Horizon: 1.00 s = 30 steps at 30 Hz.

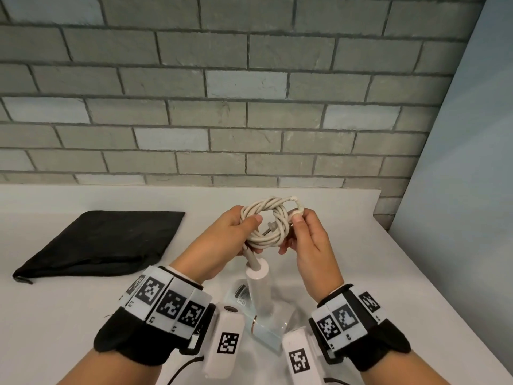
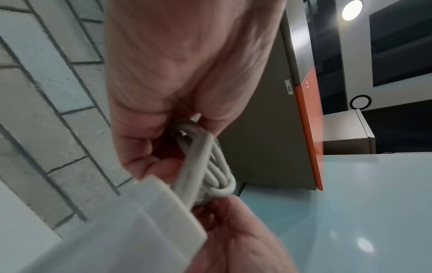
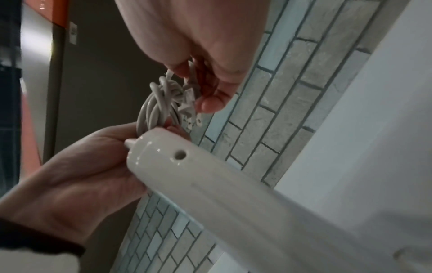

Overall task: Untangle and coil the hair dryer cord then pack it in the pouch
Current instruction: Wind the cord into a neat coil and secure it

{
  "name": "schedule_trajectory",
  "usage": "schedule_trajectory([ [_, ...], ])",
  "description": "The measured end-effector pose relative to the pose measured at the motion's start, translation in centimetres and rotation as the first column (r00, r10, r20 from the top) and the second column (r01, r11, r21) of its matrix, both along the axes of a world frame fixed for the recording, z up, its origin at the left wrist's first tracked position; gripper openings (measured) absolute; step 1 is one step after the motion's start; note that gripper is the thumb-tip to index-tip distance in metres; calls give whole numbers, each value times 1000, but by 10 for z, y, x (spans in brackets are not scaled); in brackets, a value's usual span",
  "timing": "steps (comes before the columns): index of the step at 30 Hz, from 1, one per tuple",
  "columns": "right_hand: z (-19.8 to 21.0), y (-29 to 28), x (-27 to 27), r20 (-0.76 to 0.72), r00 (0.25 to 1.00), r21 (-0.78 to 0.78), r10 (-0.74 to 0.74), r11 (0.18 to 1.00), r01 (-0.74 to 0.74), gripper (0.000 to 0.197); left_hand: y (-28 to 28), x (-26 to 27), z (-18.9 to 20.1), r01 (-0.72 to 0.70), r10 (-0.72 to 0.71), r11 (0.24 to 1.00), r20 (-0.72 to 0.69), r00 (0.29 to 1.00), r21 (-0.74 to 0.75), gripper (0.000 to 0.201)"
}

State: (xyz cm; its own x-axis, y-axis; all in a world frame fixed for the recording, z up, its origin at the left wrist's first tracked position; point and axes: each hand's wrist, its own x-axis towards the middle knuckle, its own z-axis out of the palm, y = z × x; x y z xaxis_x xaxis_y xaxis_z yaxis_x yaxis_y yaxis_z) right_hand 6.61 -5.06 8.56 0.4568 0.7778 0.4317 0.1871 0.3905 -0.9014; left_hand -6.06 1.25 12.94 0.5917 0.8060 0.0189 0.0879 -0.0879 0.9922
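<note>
The cream cord (image 1: 268,223) is wound into a small coil held above the counter. My left hand (image 1: 238,232) grips the coil's left side, thumb over the strands. My right hand (image 1: 302,232) pinches the wrapped end of the cord at the coil's right. The plug (image 3: 189,114) with its metal prongs pokes out inside the loop. The white hair dryer handle (image 1: 258,284) hangs down from the coil between my wrists, its body (image 1: 263,329) lower near the counter. In the left wrist view the coil (image 2: 210,166) sits between both hands. The black pouch (image 1: 102,243) lies flat at the left.
A white counter (image 1: 347,245) runs to a grey brick wall (image 1: 249,107) at the back and a pale side wall (image 1: 458,190) on the right. The pouch's zip end (image 1: 23,277) points toward the near left.
</note>
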Motion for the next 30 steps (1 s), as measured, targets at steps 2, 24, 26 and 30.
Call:
schedule_trajectory([
  [2, 2, 0, 2, 125, 991, 1, -40, 999, 40, 16, 0, -2, 3, -17, 17, 1000, 45, 999, 9, 18],
  [24, -52, -3, -5, 31, 764, -557, 644, 646, -522, 65, 9, -26, 27, 92, -89, 993, -42, 995, 74, 26],
  [26, -51, 2, -9, 88, 770, -554, 632, 674, -489, 51, 10, -32, 29, 120, -117, 990, -52, 992, 75, 24],
  [30, -44, 4, 4, 174, 736, -588, 655, 668, -455, 34, 19, -48, 28, 117, -114, 992, -64, 991, 52, 24],
])
